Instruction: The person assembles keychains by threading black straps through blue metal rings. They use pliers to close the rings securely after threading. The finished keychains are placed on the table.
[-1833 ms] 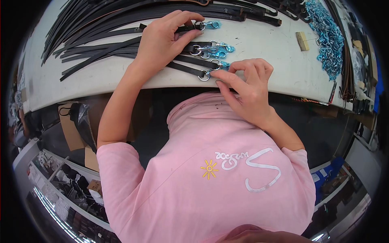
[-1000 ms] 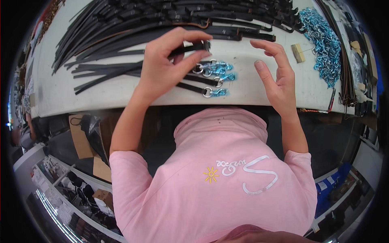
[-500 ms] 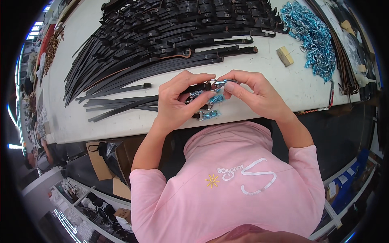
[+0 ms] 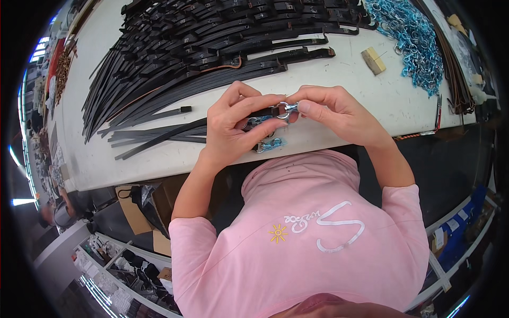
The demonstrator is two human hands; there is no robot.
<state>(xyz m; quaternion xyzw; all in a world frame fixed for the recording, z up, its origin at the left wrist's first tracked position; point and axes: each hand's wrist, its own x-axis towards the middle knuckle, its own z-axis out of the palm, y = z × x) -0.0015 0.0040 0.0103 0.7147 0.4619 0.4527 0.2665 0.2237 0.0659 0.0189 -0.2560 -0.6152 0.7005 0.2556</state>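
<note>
Your left hand (image 4: 233,122) is partly closed near the centre of the frame: its thumb and fingers pinch the end of a black strap (image 4: 261,112), just beside a silver ring (image 4: 284,110). Your right hand (image 4: 334,114) is also nearly closed, with the thumb and index finger on a small blue-and-silver clasp (image 4: 291,107) at this ring. The fingers cover part of the clasp, so you cannot tell if it is fully joined to the ring.

Under your left hand, another clasp (image 4: 272,144) lies near the front edge of the tabletop (image 4: 339,79). This edge curves from the lower left toward the right, and your forearms cross it. The pale surface shows between your right hand and a yellowish block (image 4: 373,60) at the upper right, so there is some room on this side. On the upper left side, a wide pile of black straps (image 4: 222,37) takes much of the surface, and several loose straps (image 4: 159,133) lie left of your left hand. A heap of blue-and-silver clasps (image 4: 416,53) lies at the upper right.

Below the tabletop, at the left, an open cardboard box (image 4: 132,213) has dark material and clear plastic at its opening. At the lower left, shelves (image 4: 142,301) hold white and dark things.
</note>
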